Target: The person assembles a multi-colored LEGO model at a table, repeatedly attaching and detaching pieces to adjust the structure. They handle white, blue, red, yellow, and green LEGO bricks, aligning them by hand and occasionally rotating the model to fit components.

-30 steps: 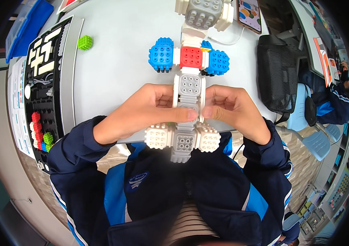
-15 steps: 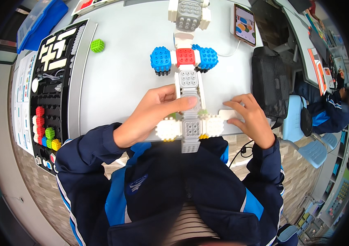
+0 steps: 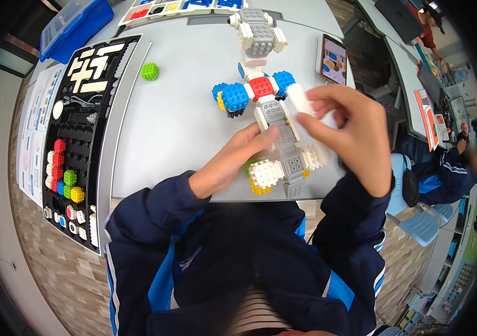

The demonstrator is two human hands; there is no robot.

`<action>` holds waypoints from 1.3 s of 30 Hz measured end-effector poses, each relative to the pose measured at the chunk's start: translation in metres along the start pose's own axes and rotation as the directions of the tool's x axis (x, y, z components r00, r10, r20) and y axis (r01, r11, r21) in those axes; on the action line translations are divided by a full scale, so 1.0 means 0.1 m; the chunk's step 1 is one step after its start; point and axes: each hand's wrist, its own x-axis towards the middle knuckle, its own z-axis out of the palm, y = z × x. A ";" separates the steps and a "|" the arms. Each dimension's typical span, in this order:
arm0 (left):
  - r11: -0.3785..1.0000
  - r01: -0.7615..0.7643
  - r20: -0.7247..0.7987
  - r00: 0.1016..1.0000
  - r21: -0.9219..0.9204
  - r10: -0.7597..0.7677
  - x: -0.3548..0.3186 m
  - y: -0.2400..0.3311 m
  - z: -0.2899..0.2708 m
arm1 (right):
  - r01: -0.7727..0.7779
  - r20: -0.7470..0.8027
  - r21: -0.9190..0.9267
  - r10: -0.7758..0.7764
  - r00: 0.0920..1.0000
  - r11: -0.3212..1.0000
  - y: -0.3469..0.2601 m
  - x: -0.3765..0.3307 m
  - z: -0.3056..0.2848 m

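A long model of studded building blocks (image 3: 273,112) lies over the table's near edge, grey along its middle with white parts at its sides. A red block (image 3: 261,88) sits between two blue block groups across it. My left hand (image 3: 244,150) is closed round the model's grey middle, thumb on top. Between the thumb and fingers of my right hand (image 3: 348,117) is a white flat strip piece (image 3: 299,101), raised beside the right-hand blue block (image 3: 283,82). Some of my right fingers are blurred. White studded blocks (image 3: 265,173) with yellow parts under them flank the near end.
At the left stands a black parts tray (image 3: 76,148) with white strips and coloured blocks. A lone green block (image 3: 150,71) lies right of it. A phone (image 3: 334,59) rests at the right, a parts box (image 3: 185,8) at the back. Another person sits far right.
My right hand has lifted the white strip from beside the near white block up toward the blue one. The model has tilted, its far end leftward relative to its near end.
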 end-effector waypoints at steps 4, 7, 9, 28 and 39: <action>0.970 -0.035 0.118 0.991 -0.239 0.065 0.13 -0.10 -0.18 | 0.010 0.057 -0.236 0.004 0.998 0.972 -0.13 0.20 0.35; 0.928 -0.031 0.196 0.974 -0.372 0.111 0.22 -0.18 -0.26 | -0.073 0.010 -0.361 0.082 0.997 0.930 -0.15 0.27 0.47; 0.904 -0.034 0.222 0.965 -0.426 0.141 0.28 -0.24 -0.26 | -0.033 0.008 -0.289 0.037 0.999 0.957 -0.15 0.28 0.49; 0.810 -0.042 0.272 0.931 -0.584 0.245 0.34 -0.29 -0.31 | -0.003 0.023 -0.374 0.013 1.000 0.927 -0.26 0.24 0.58; 0.815 -0.041 0.274 0.931 -0.578 0.240 0.35 -0.29 -0.31 | 0.044 0.028 -0.378 -0.036 0.999 0.925 -0.24 0.23 0.58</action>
